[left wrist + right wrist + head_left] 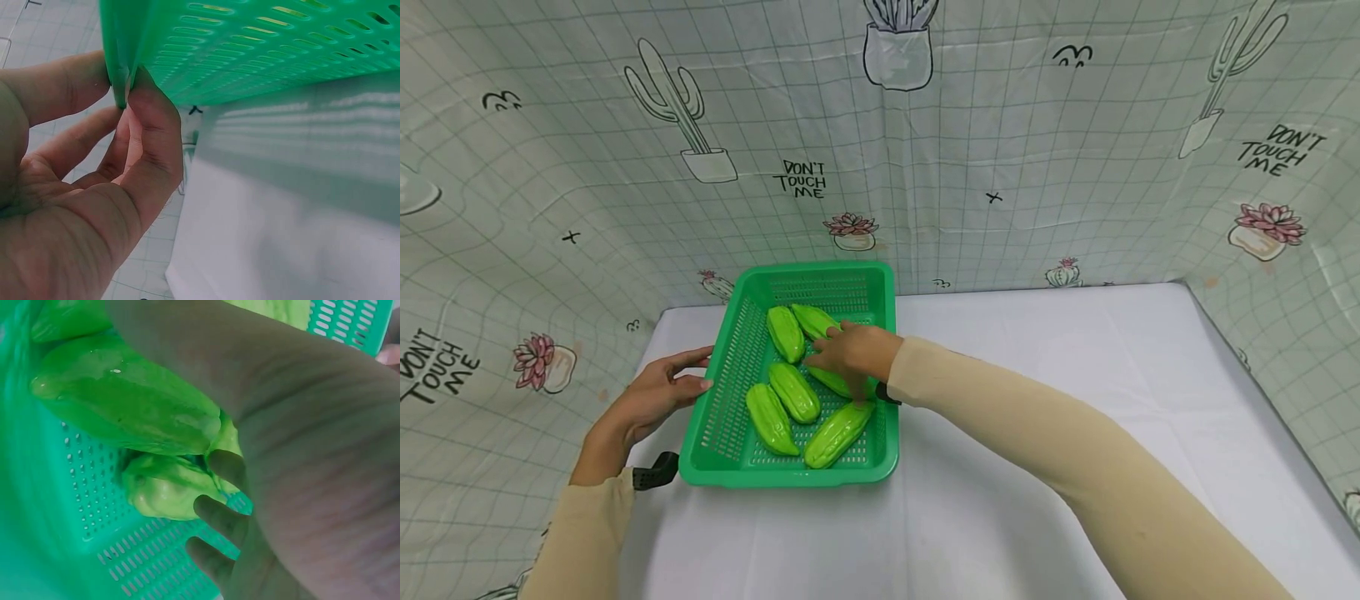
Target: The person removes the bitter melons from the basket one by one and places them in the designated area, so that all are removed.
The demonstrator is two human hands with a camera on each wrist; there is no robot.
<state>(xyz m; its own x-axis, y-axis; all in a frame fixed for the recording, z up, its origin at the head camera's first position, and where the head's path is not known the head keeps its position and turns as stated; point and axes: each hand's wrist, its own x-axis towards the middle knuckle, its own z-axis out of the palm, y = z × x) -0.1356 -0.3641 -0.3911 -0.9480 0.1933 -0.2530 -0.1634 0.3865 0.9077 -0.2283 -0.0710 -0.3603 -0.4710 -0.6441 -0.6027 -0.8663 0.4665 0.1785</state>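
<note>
A green perforated plastic basket [786, 478] holds several bright green, oblong, ridged gourds [793, 392]. My left hand [651, 400] grips the basket's left rim; in the left wrist view the thumb and fingers of that hand [94, 187] pinch the rim from both sides. Over the right half of the basket, my right hand [859, 357] reaches down among the gourds. Its spread fingers [219, 519] show in the right wrist view, fingertips right at a small pale gourd [165, 490]. A bigger gourd [131, 400] lies beside that one. The forearm hides part of the basket's contents there.
The basket stands on a table with a white cloth [1037, 350], near its left back edge. Behind and at both sides hangs a gridded curtain [1037, 125] with cactus drawings. Black wrist mounts [657, 472] sit on both wrists, the right one overlapping the basket's right rim.
</note>
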